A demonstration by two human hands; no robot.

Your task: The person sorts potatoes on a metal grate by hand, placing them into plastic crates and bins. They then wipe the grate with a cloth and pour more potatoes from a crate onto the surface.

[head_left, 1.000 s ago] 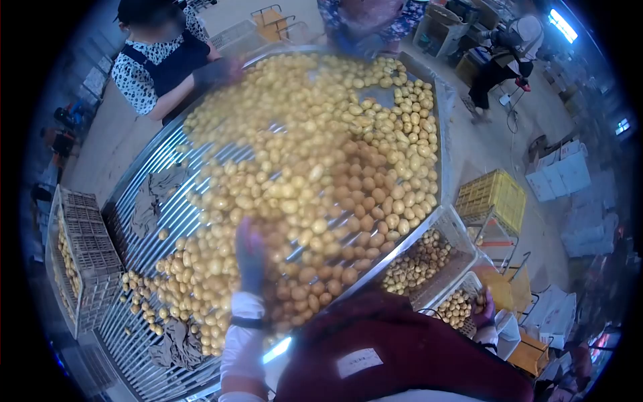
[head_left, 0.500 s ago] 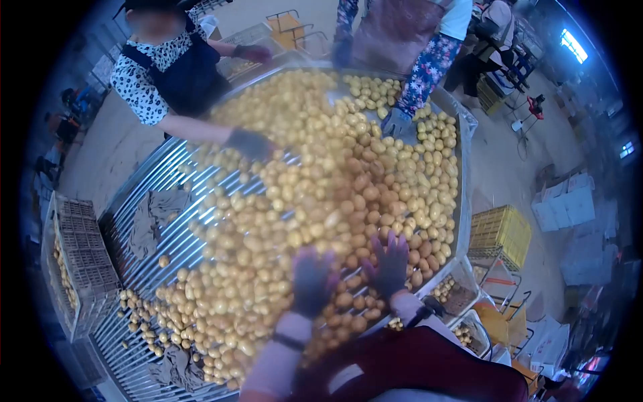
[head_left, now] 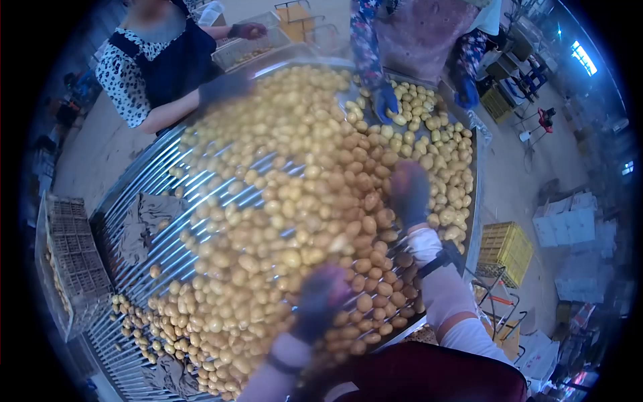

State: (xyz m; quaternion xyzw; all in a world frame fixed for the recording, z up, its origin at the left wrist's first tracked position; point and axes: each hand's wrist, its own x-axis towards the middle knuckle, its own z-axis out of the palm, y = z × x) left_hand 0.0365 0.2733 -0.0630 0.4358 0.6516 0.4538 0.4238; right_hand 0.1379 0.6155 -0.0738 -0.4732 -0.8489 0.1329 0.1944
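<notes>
Many round yellow-brown potatoes (head_left: 268,258) lie heaped over a metal rack of parallel bars (head_left: 191,221). My left hand (head_left: 318,301), in a dark glove with pinkish fingertips, is over the near part of the heap, smeared by motion. Farther forward and to the right, my right hand (head_left: 410,191), gloved alike, reaches over the potatoes near the right side and is also blurred. Whether either hand holds a potato cannot be made out. Darker brown potatoes (head_left: 362,268) lie between my two hands.
Two people stand across the rack, one with dark gloves (head_left: 224,87), one with blue gloves (head_left: 384,102). Grey cloths (head_left: 151,218) lie on the bars. A plastic crate (head_left: 80,254) stands at the left, a yellow crate (head_left: 504,251) at the right, white boxes (head_left: 566,218) beyond.
My right hand has moved forward over the heap; my left hand has shifted slightly toward me. The left co-worker's near hand has drawn back, and the other co-worker's hands have moved apart.
</notes>
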